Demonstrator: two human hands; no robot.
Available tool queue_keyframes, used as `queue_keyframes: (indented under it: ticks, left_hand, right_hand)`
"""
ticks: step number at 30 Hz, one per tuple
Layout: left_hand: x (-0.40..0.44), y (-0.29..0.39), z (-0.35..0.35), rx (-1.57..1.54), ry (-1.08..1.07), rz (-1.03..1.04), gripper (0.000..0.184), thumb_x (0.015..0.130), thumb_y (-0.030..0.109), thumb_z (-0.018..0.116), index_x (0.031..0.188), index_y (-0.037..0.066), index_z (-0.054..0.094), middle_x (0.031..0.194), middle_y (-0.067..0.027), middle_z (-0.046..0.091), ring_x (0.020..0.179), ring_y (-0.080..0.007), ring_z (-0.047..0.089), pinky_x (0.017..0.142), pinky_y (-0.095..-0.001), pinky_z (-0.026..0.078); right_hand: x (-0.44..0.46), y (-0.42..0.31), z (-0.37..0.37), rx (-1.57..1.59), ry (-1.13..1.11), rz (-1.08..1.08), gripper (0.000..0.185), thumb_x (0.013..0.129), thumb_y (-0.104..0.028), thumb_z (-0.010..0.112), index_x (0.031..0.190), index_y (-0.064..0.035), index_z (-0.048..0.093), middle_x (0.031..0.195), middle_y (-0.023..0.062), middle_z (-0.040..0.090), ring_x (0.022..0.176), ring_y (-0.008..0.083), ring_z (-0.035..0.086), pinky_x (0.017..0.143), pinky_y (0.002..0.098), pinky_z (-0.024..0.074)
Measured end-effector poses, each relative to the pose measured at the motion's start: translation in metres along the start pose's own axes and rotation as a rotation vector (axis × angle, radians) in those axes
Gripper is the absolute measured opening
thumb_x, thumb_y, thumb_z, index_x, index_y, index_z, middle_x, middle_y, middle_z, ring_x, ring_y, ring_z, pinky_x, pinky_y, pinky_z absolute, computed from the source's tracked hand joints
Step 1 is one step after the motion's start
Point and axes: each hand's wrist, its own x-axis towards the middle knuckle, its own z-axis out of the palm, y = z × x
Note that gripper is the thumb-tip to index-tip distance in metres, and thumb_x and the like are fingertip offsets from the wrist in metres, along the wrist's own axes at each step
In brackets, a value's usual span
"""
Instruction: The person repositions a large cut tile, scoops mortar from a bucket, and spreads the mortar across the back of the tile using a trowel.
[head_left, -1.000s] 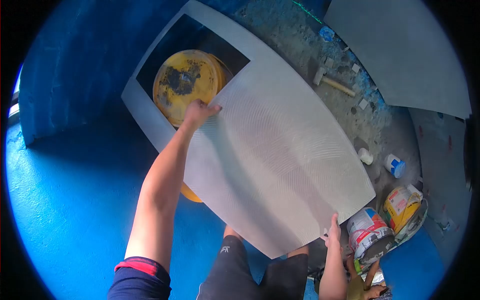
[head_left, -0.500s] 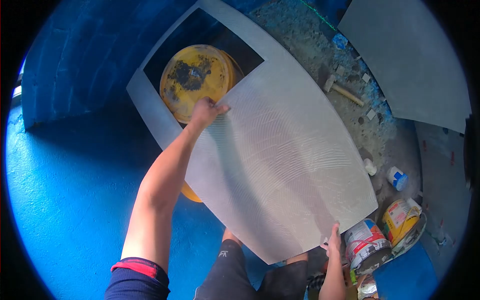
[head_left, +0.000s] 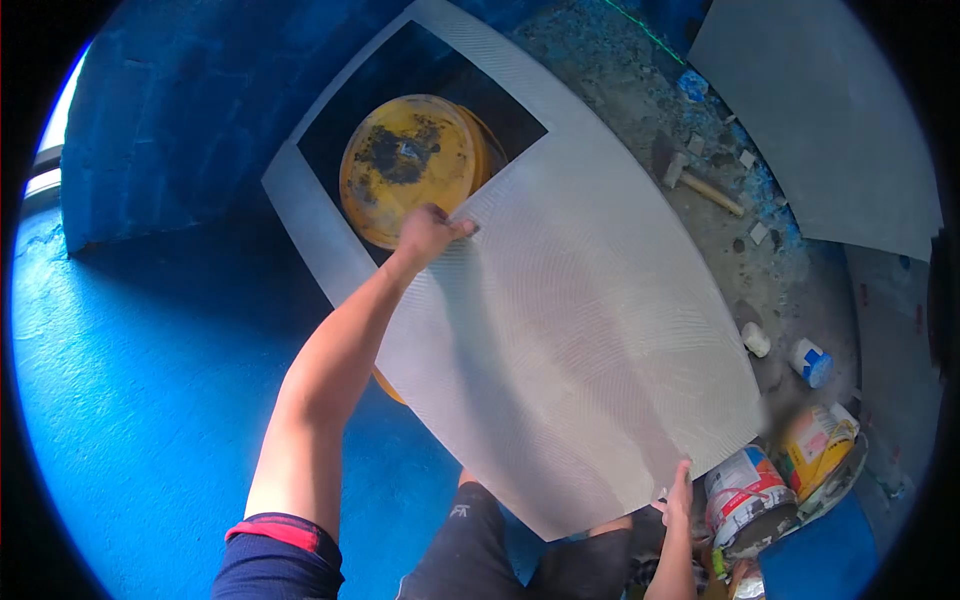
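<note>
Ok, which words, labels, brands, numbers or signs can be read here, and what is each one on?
None can be read.
Red-and-white bucket: printed label, too blurred.
Yellow container: printed label, too blurred.
Blue-and-white tub: any lettering too small.
Shorts: pale logo, too small.
Tile in the hands: no text visible on the upper face.

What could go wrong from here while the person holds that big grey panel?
The grey panel's narrow side strip might crack if the sheet flexes. Its rightmost corner appears close to the red-and-white bucket and could knock it. The left hand has its thumb on the ridged face, so it may smear that pattern.
</note>
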Motion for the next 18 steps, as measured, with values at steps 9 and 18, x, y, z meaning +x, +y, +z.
queue_keyframes:
  ticks: [9, 18]
  left_hand:
    - [-0.044, 0.03, -0.011, -0.085, -0.047, 0.021, 0.067, 0.08, 0.047, 0.075, 0.105, -0.015, 0.064, 0.093, -0.02, 0.069, 0.089, -0.025, 0.066, 0.08, -0.0367, 0.05]
    - [-0.12, 0.067, -0.051, -0.094, -0.1, 0.039, 0.047, 0.095, 0.042, 0.061, 0.115, 0.0, 0.064, 0.097, -0.0025, 0.065, 0.087, -0.0116, 0.056, 0.078, -0.0268, 0.043]
  right_hand:
    - [0.005, 0.023, -0.028, 0.063, 0.036, 0.038, 0.09, 0.085, -0.077, 0.042, 0.151, -0.0162, 0.027, 0.153, 0.0065, 0.032, 0.137, 0.0317, 0.036, 0.092, 0.0581, 0.0488]
    - [0.003, 0.023, -0.036, 0.22, 0.035, -0.002, 0.094, 0.085, -0.072, 0.052, 0.151, -0.0098, 0.025, 0.155, 0.0106, 0.028, 0.142, 0.0338, 0.026, 0.106, 0.056, 0.0368]
